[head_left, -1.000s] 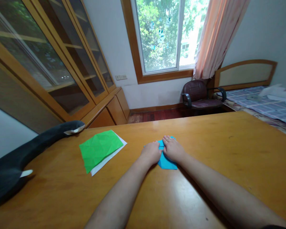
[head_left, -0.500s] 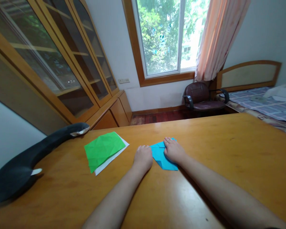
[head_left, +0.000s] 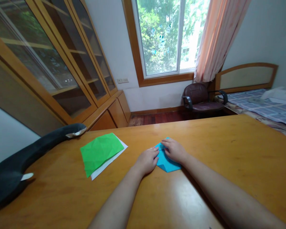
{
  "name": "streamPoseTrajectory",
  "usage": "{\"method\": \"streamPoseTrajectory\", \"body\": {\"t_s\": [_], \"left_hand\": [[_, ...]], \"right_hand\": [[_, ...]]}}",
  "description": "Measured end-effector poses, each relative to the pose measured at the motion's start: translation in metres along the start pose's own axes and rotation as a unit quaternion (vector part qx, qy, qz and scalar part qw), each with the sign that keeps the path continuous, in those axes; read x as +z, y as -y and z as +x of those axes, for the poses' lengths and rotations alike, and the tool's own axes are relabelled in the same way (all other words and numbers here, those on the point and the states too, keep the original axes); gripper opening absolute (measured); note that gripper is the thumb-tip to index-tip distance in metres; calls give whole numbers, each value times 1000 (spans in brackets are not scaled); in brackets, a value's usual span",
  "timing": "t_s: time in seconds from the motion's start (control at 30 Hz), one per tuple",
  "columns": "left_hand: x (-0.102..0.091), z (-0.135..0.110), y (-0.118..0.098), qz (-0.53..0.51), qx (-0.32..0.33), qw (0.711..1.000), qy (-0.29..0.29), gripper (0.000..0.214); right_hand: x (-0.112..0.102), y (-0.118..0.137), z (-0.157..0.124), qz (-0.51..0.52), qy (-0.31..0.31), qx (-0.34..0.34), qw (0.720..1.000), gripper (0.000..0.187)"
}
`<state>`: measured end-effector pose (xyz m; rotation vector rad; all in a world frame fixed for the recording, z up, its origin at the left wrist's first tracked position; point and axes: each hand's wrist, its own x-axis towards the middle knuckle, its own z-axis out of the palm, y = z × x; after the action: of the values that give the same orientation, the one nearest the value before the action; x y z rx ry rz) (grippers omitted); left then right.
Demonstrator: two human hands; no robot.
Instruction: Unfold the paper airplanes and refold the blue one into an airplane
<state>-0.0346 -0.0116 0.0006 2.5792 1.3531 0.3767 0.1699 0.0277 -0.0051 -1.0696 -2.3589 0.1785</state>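
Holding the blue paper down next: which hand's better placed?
Likely the right hand: it reaches over the blue paper, while the left hand lies mostly beside it, at its left edge.

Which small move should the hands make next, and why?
Probably, the left hand should press along the left edge of the blue paper: that hand's fingers rest there, the paper looks folded, and the right hand lies on the paper's far right part, where it could steady it.
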Motion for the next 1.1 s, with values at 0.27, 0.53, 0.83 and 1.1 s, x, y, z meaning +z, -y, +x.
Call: {"method": "streamPoseTrajectory", "body": {"t_s": [0.27, 0.53, 0.83, 1.1], "left_hand": [[1, 2, -2, 93, -139, 985, -40, 36], [2, 4, -5, 108, -145, 983, -29, 34], [-4, 2, -2, 72, -90, 993, -21, 34], [3, 7, 2, 49, -99, 993, -38, 34]], "right_hand": [[-15, 26, -3, 10, 39, -100, 994, 19], [-12, 36, -3, -9, 154, -97, 983, 21], [-20, 40, -1, -42, 203, -59, 977, 23], [-17, 51, 0, -109, 214, -42, 970, 23]]}}
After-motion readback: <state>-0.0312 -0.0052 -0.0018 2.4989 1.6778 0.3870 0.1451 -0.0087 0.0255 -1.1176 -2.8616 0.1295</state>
